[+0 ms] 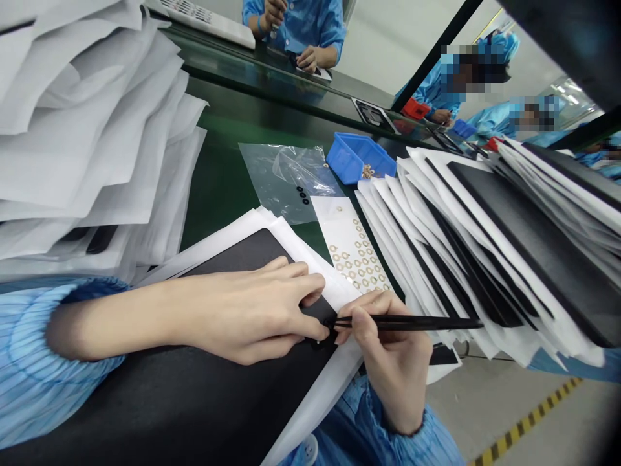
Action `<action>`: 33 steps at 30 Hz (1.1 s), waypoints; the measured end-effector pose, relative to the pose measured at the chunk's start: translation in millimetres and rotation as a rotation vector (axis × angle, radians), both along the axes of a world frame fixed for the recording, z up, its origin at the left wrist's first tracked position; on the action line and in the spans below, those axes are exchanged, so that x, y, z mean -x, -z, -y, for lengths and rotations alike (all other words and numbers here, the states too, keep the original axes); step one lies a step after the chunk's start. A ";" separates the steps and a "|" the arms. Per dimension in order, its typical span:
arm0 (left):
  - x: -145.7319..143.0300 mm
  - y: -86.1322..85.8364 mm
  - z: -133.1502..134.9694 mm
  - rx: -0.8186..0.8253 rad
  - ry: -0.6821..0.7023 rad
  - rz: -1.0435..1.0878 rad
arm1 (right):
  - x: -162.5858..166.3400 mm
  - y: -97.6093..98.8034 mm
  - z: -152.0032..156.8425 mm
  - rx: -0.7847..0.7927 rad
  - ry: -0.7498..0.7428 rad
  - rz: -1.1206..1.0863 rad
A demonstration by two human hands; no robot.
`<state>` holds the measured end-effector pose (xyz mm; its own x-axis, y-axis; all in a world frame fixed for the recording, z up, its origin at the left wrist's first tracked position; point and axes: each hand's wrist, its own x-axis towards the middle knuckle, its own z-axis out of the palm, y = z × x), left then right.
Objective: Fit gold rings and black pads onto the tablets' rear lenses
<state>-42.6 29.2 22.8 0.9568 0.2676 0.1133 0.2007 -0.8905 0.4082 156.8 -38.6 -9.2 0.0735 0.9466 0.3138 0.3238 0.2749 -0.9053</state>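
At the worktop's near edge, the left hand lay flat, fingers outstretched, on a black panel; the right hand gripped black tweezers touching it. Farther back, a blue bin held small brass rings.

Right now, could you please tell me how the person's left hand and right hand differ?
The left hand lies flat, palm down, on the black panel; the right hand is curled. The left hand holds nothing; the right hand pinches black tweezers. Both are bare and meet near the panel's edge.
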 end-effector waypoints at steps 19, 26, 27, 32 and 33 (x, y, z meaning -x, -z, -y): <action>-0.1 1.1 -0.4 -0.008 0.000 0.025 | -13.0 -0.7 1.4 -0.089 -0.150 0.130; -0.1 1.7 -1.1 -0.006 0.005 0.033 | -11.8 -2.3 0.7 -0.107 -0.161 0.118; -0.3 1.6 -1.1 -0.007 0.004 0.038 | -12.0 -2.3 0.7 -0.103 -0.162 0.119; -0.3 1.0 -0.3 0.000 0.000 0.020 | -12.8 -0.4 0.2 -0.099 -0.171 0.122; -0.2 0.9 -0.2 0.002 0.001 0.014 | -12.7 0.2 0.0 -0.098 -0.170 0.122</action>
<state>-42.4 29.4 22.0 0.9554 0.2668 0.1262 0.1939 -0.8898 0.4131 169.4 -38.6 -9.4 -0.1282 0.9068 0.4016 0.3708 0.4194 -0.8286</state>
